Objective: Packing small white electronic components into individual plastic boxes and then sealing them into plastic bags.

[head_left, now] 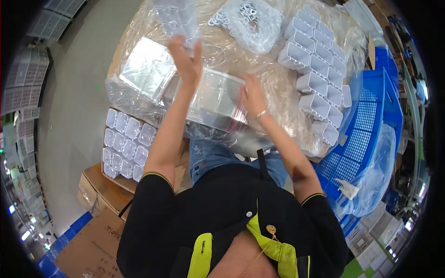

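Observation:
A clear rectangular plastic box (215,95) lies in front of me on the film-covered work surface, with reddish streaks along its right end. My right hand (254,96) is at its far right corner, the fingers bent around the edge. Beyond the box's left side, my left hand (187,64) is raised with thumb and fingers apart, slightly blurred. Its fingertips are close to a row of translucent plastic bins (176,18); whether they touch is unclear. Left of the box sits a shiny silvery square pack (148,68).
A clear bag of metal rings or hooks (252,23) lies at the far side. Nested grey-white bins (320,69) stand at right, beside blue crates (359,134). A carton of clear containers (127,143) is at near left, above a cardboard box (95,192).

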`<state>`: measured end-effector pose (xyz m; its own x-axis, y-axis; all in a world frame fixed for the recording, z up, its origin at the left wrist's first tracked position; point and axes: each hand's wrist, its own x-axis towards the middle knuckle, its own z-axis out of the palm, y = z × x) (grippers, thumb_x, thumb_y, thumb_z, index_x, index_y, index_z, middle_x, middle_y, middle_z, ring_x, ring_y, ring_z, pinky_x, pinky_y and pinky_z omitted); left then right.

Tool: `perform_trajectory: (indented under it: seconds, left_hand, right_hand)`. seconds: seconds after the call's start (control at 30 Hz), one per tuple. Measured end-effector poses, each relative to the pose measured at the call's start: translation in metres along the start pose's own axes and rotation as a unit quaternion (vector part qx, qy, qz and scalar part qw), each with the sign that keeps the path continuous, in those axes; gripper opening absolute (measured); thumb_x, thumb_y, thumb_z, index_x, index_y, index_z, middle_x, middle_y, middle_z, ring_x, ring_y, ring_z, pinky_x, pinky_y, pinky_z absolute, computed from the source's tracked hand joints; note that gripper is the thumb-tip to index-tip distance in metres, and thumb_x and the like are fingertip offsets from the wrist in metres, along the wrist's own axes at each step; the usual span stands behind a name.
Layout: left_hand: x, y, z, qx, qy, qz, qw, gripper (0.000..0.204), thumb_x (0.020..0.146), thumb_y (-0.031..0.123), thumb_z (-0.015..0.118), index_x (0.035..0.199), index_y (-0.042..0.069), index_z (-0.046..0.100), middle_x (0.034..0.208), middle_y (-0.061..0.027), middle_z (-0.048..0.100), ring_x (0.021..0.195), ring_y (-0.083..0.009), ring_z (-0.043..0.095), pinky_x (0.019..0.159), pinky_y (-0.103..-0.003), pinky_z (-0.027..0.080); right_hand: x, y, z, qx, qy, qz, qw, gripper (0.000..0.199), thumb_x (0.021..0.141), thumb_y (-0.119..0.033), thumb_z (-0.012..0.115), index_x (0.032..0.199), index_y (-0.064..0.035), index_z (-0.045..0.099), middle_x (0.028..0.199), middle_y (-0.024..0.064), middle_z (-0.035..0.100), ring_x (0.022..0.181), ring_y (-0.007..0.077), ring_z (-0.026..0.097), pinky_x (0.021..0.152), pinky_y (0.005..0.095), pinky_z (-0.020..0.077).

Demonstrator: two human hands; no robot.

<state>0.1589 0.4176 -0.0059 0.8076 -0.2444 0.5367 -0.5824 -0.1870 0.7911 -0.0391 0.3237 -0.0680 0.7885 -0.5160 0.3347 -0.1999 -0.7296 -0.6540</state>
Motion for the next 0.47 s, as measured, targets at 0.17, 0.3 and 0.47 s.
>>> perform_trajectory:
  seconds: [0.17,0.3,0.47]
  left_hand:
    - [-0.170,0.002,-0.004,-0.037,-0.333,-0.012,0.942,0.032,0.086,0.011,0.053,0.116,0.001,0.051,0.117,-0.0191,0.052,0.111,-0.0331,0.049,0.095,-0.041,0.038]
    - [-0.211,-0.002,0.001,0.155,-0.335,0.078,0.926,0.047,0.088,0.020,0.051,0.129,-0.001,0.042,0.136,-0.0204,0.038,0.129,-0.0368,0.032,0.106,-0.048,0.024]
    - [-0.193,-0.012,0.030,0.214,-0.367,0.170,0.889,0.052,0.088,0.023,0.051,0.133,0.001,0.037,0.142,-0.0199,0.031,0.133,-0.0380,0.024,0.107,-0.053,0.018]
  right_hand:
    - [-0.076,0.002,0.020,-0.225,-0.092,-0.009,0.970,0.057,0.084,-0.022,0.052,0.134,0.0000,0.035,0.142,0.0173,0.031,0.131,0.0354,0.030,0.106,0.0485,0.0245]
    - [-0.076,0.024,0.022,-0.280,-0.114,-0.011,0.953,0.067,0.086,-0.033,0.051,0.139,-0.0004,0.028,0.146,0.0155,0.026,0.134,0.0328,0.024,0.107,0.0525,0.0192]
    - [-0.054,0.051,0.022,-0.318,-0.070,0.054,0.944,0.069,0.086,-0.038,0.052,0.139,-0.0022,0.028,0.146,0.0142,0.026,0.136,0.0329,0.019,0.108,0.0519,0.0171]
